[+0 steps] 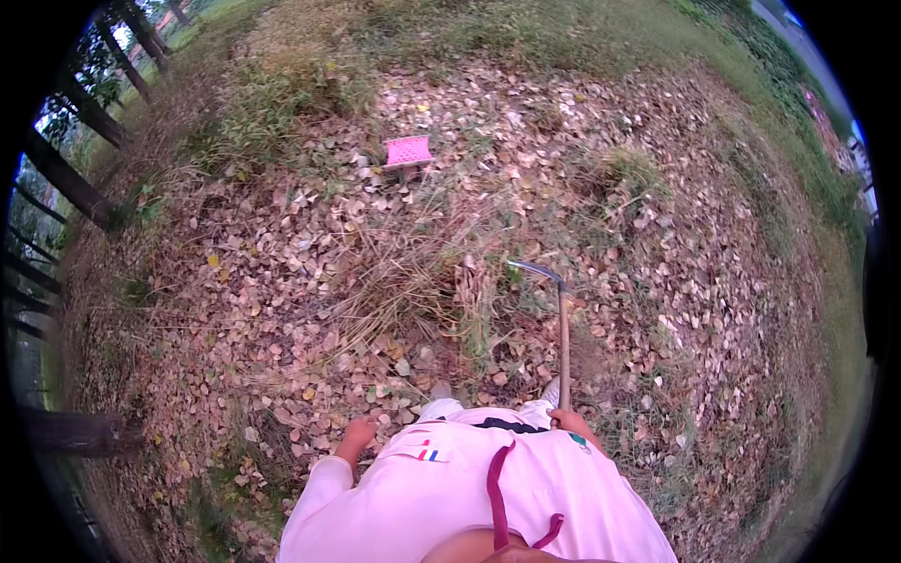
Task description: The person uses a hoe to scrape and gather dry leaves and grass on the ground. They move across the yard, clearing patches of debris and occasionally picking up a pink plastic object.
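At the far left, we see dark tree trunks (64, 175) leaning inward along the curved rim, with fallen leaves (235, 328) covering the ground from there across to the right. Further right, low in the view, our left hand (359, 434) hangs beside the body, above the leaves and well apart from the tool; its fingers are too small for us to tell whether they are spread or pressed together. Beyond it, higher up, sits a small pink object (407, 150) with a pattern of holes. Near the middle, a clump of dry grass (399, 286) lies flattened in front of our 2 pale shoes (552, 389), and below is our pale pink shirt (469, 502), with a dark red cord (497, 483) hanging over it. Just right of the grass is a sickle (564, 342). Its curved blade (537, 268) points left, toward the clump; we cannot tell whether the tip touches any stems. Its wooden handle runs back toward us, into our right hand (570, 419), which is wrapped around the near end, so the blade lies well ahead of the grip. At the far right, green plants (751, 56) line the rim.
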`<move>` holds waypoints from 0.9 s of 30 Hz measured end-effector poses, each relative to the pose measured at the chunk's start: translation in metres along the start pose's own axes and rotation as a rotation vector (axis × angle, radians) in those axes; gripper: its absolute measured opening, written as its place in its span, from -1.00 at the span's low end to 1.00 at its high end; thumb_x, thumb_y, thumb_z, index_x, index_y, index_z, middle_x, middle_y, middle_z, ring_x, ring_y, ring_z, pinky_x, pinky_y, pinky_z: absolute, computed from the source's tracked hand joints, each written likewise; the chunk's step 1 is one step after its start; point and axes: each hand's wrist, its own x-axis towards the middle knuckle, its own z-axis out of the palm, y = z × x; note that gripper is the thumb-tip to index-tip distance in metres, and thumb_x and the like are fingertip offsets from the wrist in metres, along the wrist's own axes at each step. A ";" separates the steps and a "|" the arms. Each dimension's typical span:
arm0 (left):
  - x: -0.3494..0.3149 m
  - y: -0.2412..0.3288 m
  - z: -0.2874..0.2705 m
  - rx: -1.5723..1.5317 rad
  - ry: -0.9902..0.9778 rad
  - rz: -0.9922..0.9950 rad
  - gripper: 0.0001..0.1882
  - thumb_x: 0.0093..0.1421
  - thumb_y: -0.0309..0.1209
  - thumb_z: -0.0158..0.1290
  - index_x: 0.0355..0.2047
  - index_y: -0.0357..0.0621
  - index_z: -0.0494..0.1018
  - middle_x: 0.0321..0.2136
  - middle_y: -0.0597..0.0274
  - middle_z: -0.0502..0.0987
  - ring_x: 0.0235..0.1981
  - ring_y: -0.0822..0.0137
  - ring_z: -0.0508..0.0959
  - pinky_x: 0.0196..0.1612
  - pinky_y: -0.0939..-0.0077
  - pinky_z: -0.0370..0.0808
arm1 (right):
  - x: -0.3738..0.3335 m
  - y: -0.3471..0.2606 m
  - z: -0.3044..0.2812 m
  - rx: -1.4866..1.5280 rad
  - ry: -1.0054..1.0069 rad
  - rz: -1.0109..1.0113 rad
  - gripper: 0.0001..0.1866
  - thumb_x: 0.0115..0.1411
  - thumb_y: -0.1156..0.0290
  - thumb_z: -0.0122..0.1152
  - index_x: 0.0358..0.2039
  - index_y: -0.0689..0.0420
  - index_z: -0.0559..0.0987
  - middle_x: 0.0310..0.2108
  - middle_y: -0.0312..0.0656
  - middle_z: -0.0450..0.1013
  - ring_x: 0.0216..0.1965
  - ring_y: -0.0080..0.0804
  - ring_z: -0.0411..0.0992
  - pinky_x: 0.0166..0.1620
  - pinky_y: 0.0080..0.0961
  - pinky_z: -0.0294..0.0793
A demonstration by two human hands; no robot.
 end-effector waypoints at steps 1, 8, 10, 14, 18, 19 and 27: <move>-0.001 0.018 0.015 0.019 -0.002 0.010 -0.59 -0.03 -0.15 0.03 -0.20 -0.07 0.52 -0.30 -0.08 0.53 -0.22 0.02 0.52 -0.11 0.27 0.43 | 0.014 -0.001 -0.029 0.028 -0.021 -0.015 -0.80 0.02 0.39 0.23 -0.62 0.13 0.40 -0.74 -0.33 0.31 -0.75 -0.54 0.27 -0.68 -0.60 0.25; 0.003 0.181 0.149 0.357 -0.229 0.021 -0.61 0.02 -0.15 0.03 -0.22 -0.14 0.51 -0.26 -0.10 0.51 -0.20 -0.01 0.51 -0.08 0.27 0.41 | 0.040 -0.024 -0.260 0.174 0.025 0.059 -0.86 0.00 0.44 0.22 -0.60 0.17 0.46 -0.76 -0.32 0.31 -0.75 -0.55 0.28 -0.68 -0.60 0.25; 0.015 0.261 0.175 0.291 -0.249 0.102 -0.58 0.03 -0.16 0.04 -0.15 -0.15 0.47 -0.23 -0.07 0.51 -0.18 0.05 0.52 -0.08 0.30 0.42 | 0.051 -0.006 -0.337 0.301 0.064 0.048 -0.87 0.02 0.43 0.17 -0.57 0.17 0.46 -0.76 -0.30 0.29 -0.74 -0.53 0.26 -0.68 -0.56 0.27; -0.004 0.443 0.197 0.155 -0.308 0.269 -0.52 0.06 -0.17 0.04 -0.05 -0.16 0.41 -0.20 -0.02 0.52 -0.16 0.15 0.53 -0.10 0.36 0.43 | 0.066 0.044 -0.454 0.640 0.194 0.182 -0.83 0.07 0.44 0.08 -0.61 0.14 0.34 -0.77 -0.28 0.22 -0.74 -0.47 0.21 -0.65 -0.47 0.28; -0.007 0.539 0.210 0.060 -0.329 0.345 -0.53 0.07 -0.18 0.03 -0.05 -0.16 0.40 -0.19 0.00 0.52 -0.17 0.17 0.54 -0.12 0.39 0.44 | 0.060 0.063 -0.509 0.845 0.327 0.153 -0.78 0.06 0.45 0.07 -0.68 0.07 0.31 -0.79 -0.30 0.20 -0.76 -0.44 0.18 -0.66 -0.44 0.24; 0.004 0.544 0.213 0.047 -0.324 0.380 -0.55 0.06 -0.20 0.02 -0.07 -0.15 0.42 -0.22 -0.02 0.53 -0.19 0.18 0.54 -0.13 0.38 0.44 | 0.060 0.066 -0.512 0.878 0.344 0.124 -0.79 0.07 0.46 0.05 -0.66 0.08 0.31 -0.78 -0.29 0.21 -0.75 -0.44 0.18 -0.66 -0.45 0.25; 0.110 0.508 0.205 0.479 -0.415 0.312 -0.55 -0.02 -0.12 0.01 -0.17 -0.09 0.49 -0.26 -0.05 0.53 -0.21 0.01 0.53 -0.11 0.28 0.43 | 0.137 0.073 -0.543 0.728 0.349 -0.079 -0.79 0.07 0.45 0.05 -0.67 0.09 0.31 -0.80 -0.29 0.20 -0.74 -0.41 0.21 -0.64 -0.38 0.30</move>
